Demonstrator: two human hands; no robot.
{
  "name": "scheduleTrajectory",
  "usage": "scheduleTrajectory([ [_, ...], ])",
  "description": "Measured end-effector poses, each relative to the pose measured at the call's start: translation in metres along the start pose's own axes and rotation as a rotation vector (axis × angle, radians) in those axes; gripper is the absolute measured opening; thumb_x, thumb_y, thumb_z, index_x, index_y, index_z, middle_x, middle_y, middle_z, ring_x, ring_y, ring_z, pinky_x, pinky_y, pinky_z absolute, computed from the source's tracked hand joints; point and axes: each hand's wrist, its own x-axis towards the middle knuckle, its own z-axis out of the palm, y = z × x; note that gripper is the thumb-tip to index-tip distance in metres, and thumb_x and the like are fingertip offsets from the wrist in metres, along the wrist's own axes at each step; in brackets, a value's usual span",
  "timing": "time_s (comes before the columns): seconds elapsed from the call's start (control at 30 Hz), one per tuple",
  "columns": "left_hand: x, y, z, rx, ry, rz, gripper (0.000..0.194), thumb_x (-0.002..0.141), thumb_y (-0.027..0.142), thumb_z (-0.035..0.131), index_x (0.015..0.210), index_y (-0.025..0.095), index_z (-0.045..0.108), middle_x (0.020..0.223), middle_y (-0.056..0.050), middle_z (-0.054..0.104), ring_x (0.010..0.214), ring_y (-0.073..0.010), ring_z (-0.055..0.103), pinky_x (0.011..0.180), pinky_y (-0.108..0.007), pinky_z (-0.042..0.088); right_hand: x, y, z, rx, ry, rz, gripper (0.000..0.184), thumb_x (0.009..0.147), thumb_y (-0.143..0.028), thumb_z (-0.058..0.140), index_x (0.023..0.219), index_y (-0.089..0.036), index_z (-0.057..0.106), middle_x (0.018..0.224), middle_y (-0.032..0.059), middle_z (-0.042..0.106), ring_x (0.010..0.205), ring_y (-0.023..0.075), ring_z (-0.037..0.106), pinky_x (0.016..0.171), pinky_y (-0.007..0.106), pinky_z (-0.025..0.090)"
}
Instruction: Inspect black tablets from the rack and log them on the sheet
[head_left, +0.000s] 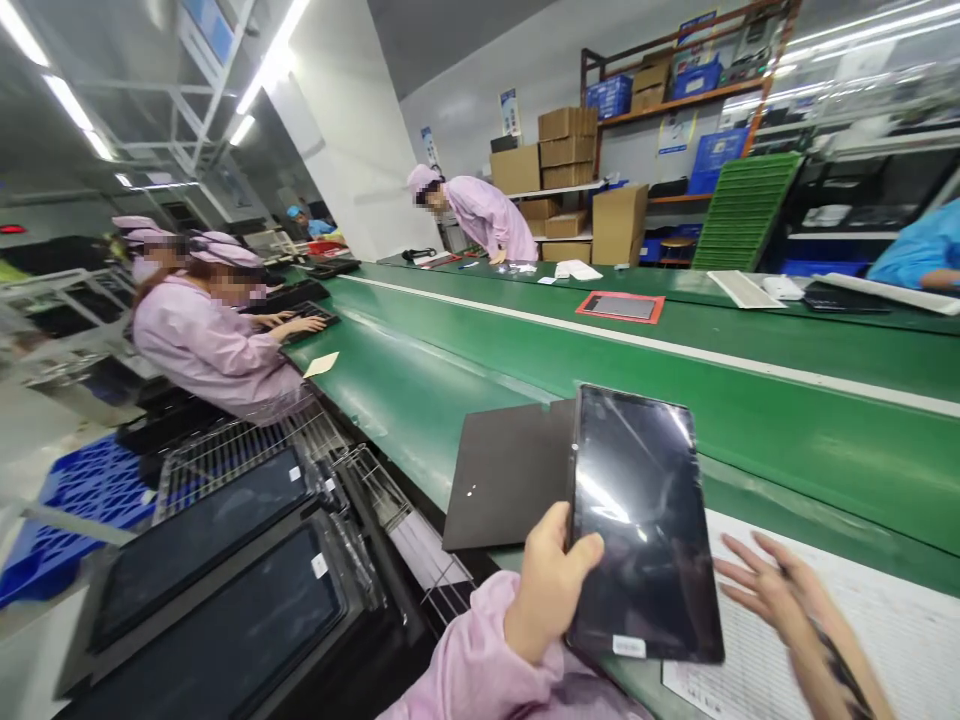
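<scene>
Near right: one glossy black rectangular tablet (643, 540) is gripped by the left hand (553, 582); the right hand (780, 595), fingers spread, hovers beside it above white printed paper (892, 640).

From here the table (420, 350) is a deep green, split by a long white stripe (637, 350). The near tablet (641, 520) is glossy black with a white label (628, 647); left of it lies a dull charcoal-brown board (502, 480) with tiny white specks. The paper (892, 640) at right is white, ruled in fine grey lines. Near left, more black tablets (225, 620) carry white stickers, beside a bright blue lattice crate (75, 520). I see pale pink on the near sleeve (480, 660) and on the far workers' coats (487, 215), sky blue on the far-right sleeve (919, 245). Beyond, a grey sheet (619, 307) is bordered red, cardboard boxes (566, 150) are tan, and slatted trays (750, 210) are vivid green.
</scene>
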Motion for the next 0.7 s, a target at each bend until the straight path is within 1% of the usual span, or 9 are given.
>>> scheduleTrajectory([
  [0.03, -0.004, 0.002, 0.007, 0.027, -0.06, -0.005, 0.011, 0.066, 0.025, 0.063, 0.073, 0.017, 0.06, 0.07, -0.003, 0.059, 0.07, -0.0173, 0.054, 0.067, -0.026, 0.044, -0.004, -0.009, 0.014, 0.14, -0.054, 0.126, 0.066, 0.062, -0.066, 0.059, 0.112, -0.024, 0.048, 0.112, 0.0106, 0.061, 0.104, 0.0334, 0.056, 0.084, 0.048, 0.049],
  [0.1, -0.011, 0.009, 0.016, 0.119, -0.174, -0.009, 0.011, 0.068, 0.027, 0.064, 0.073, 0.018, 0.062, 0.068, -0.003, 0.059, 0.067, -0.0174, 0.052, 0.068, -0.026, 0.044, -0.009, -0.017, 0.033, 0.307, 0.16, 0.293, 0.068, 0.048, -0.065, 0.067, 0.099, -0.022, 0.052, 0.12, 0.0098, 0.056, 0.117, 0.0325, 0.045, 0.099, 0.044, 0.038],
  [0.17, -0.018, 0.015, 0.02, 0.215, -0.284, -0.003, 0.01, 0.068, 0.029, 0.064, 0.073, 0.02, 0.063, 0.065, -0.003, 0.059, 0.066, -0.0188, 0.052, 0.07, -0.028, 0.045, -0.014, -0.019, 0.04, 0.414, 0.265, 0.365, 0.063, 0.039, -0.062, 0.071, 0.086, -0.022, 0.056, 0.118, 0.0075, 0.058, 0.121, 0.0318, 0.041, 0.105, 0.04, 0.031],
  [0.23, -0.026, 0.018, 0.02, 0.298, -0.342, 0.0, 0.013, 0.066, 0.032, 0.067, 0.075, 0.024, 0.064, 0.067, -0.003, 0.059, 0.069, -0.0213, 0.053, 0.07, -0.029, 0.046, -0.018, -0.019, 0.04, 0.477, 0.227, 0.371, 0.057, 0.037, -0.059, 0.074, 0.078, -0.022, 0.06, 0.108, 0.0049, 0.064, 0.119, 0.0313, 0.043, 0.106, 0.039, 0.029],
  [0.27, -0.031, 0.018, 0.019, 0.347, -0.327, -0.011, 0.016, 0.063, 0.034, 0.069, 0.077, 0.027, 0.064, 0.07, -0.004, 0.059, 0.071, -0.0223, 0.054, 0.068, -0.028, 0.046, -0.02, -0.018, 0.039, 0.503, 0.195, 0.373, 0.055, 0.037, -0.058, 0.076, 0.076, -0.021, 0.063, 0.102, 0.0039, 0.066, 0.117, 0.031, 0.045, 0.106, 0.039, 0.029],
  [0.37, -0.044, 0.014, 0.02, 0.54, -0.173, -0.088, 0.026, 0.054, 0.036, 0.075, 0.075, 0.031, 0.061, 0.079, -0.004, 0.058, 0.075, -0.0234, 0.053, 0.059, -0.026, 0.044, -0.025, -0.018, 0.038, 0.559, 0.12, 0.394, 0.054, 0.038, -0.058, 0.079, 0.075, -0.021, 0.066, 0.093, 0.0024, 0.068, 0.113, 0.0301, 0.048, 0.104, 0.039, 0.033],
  [0.43, -0.049, 0.013, 0.022, 0.624, -0.14, -0.133, 0.029, 0.048, 0.035, 0.078, 0.07, 0.031, 0.059, 0.077, -0.004, 0.057, 0.073, -0.0232, 0.052, 0.057, -0.026, 0.043, -0.026, -0.017, 0.039, 0.587, 0.078, 0.398, 0.054, 0.041, -0.059, 0.08, 0.076, -0.02, 0.067, 0.092, 0.0022, 0.068, 0.113, 0.0298, 0.049, 0.103, 0.039, 0.034],
  [0.57, -0.051, 0.029, 0.031, 0.706, -0.175, -0.205, 0.027, 0.048, 0.033, 0.071, 0.071, 0.027, 0.058, 0.078, -0.004, 0.057, 0.076, -0.0239, 0.052, 0.061, -0.029, 0.043, -0.024, -0.013, 0.037, 0.591, 0.122, 0.404, 0.059, 0.037, -0.059, 0.081, 0.079, -0.021, 0.068, 0.103, 0.0031, 0.066, 0.119, 0.0304, 0.044, 0.108, 0.041, 0.025],
  [0.7, -0.051, 0.05, 0.042, 0.894, -0.283, -0.284, 0.03, 0.049, 0.034, 0.06, 0.077, 0.024, 0.054, 0.087, -0.005, 0.057, 0.088, -0.0286, 0.053, 0.077, -0.037, 0.042, -0.023, -0.012, 0.035, 0.559, 0.159, 0.396, 0.057, 0.034, -0.059, 0.081, 0.075, -0.022, 0.069, 0.108, 0.0034, 0.065, 0.121, 0.03, 0.041, 0.109, 0.041, 0.023],
])
